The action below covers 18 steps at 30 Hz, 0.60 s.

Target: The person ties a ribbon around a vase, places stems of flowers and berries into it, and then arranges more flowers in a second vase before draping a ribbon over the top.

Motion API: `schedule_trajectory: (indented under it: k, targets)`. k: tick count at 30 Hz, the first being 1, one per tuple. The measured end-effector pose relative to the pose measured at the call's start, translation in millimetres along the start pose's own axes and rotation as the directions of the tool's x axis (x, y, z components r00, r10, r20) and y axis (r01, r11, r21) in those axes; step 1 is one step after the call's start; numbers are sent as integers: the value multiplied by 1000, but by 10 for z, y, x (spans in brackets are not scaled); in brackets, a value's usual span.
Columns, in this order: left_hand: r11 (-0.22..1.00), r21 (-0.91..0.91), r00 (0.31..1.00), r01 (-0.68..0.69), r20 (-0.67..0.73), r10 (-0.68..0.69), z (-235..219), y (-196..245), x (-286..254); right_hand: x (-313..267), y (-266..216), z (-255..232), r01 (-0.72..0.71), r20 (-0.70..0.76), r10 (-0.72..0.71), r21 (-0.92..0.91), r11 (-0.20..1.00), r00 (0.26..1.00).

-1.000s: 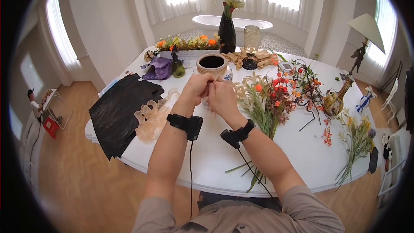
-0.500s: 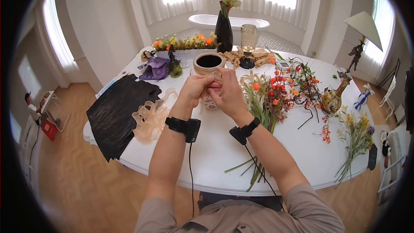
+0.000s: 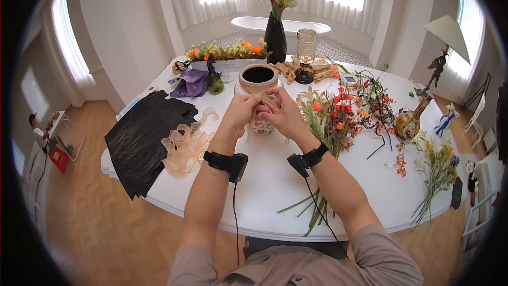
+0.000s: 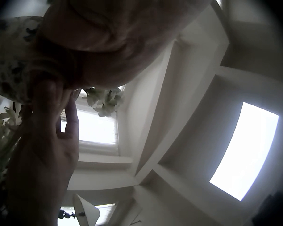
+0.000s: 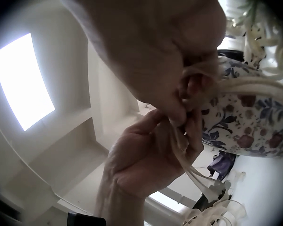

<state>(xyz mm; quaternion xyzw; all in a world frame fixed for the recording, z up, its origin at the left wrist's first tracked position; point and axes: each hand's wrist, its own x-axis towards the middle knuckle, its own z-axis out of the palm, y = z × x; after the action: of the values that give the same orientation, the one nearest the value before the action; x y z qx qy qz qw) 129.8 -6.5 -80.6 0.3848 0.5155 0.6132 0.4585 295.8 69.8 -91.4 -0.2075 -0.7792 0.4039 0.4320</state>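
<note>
A ceramic vase with a flower pattern [image 5: 247,120] stands upright at mid-table, its dark mouth [image 3: 259,74] facing up. Cream ribbon [image 5: 254,87] runs across the vase, and loose strands hang down between the hands in the right wrist view. My left hand [image 3: 242,110] pinches the ribbon between thumb and fingers in front of the vase's neck. Close beside it, my right hand [image 3: 286,117] grips another stretch of ribbon, fingers bent and fingertips near the left thumb. The crossing of the strands is partly hidden behind the fingers.
Ruffled peach ribbon [image 3: 185,148] and black sheeting [image 3: 148,137] lie left. Flower stems [image 3: 323,143] spread at right, beyond them a patterned bottle-shaped vase [image 3: 408,125]. A glass goblet [image 3: 306,47], a dark vase of lilies [image 3: 275,39] and a flower box [image 3: 227,65] stand behind.
The hands were bunched together at the ribbon; my right hand has since shifted slightly to the right, its fingers spreading a stretch of ribbon. The vase stays in place.
</note>
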Motion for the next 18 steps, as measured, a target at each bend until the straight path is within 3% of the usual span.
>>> schedule_trajectory:
  k: [3,5,6,8,11,13,14,16,18]
  targets:
    - [999,15,999,-37,-29,37,53,-23,-9,8,-14,-22,31,48,-29,-48,998,998]
    - [998,28,997,-53,-60,55,69,-46,-6,22,-66,-11,227,2,-230,-157,961,973]
    - [994,93,995,-53,-74,60,60,-55,6,28,-90,-20,225,3,-228,-157,961,974]
    - [986,158,994,-50,-86,64,89,-26,-29,46,-116,-48,373,22,-381,-256,892,924]
    - [953,303,985,-24,-153,74,121,-65,-51,106,-77,-137,396,53,-396,-250,883,917]
    - [776,610,939,-160,-149,311,66,-156,16,138,-112,-193,338,55,-334,-162,927,941]
    - [776,611,940,-159,-148,309,75,-186,24,165,-134,-213,280,65,-276,-72,957,959]
    - [506,842,728,-186,-228,647,139,-266,20,235,-124,-233,206,76,-204,-21,978,976]
    - [447,883,745,-145,-200,637,305,-114,-150,307,-70,-238,131,86,-133,29,991,987]
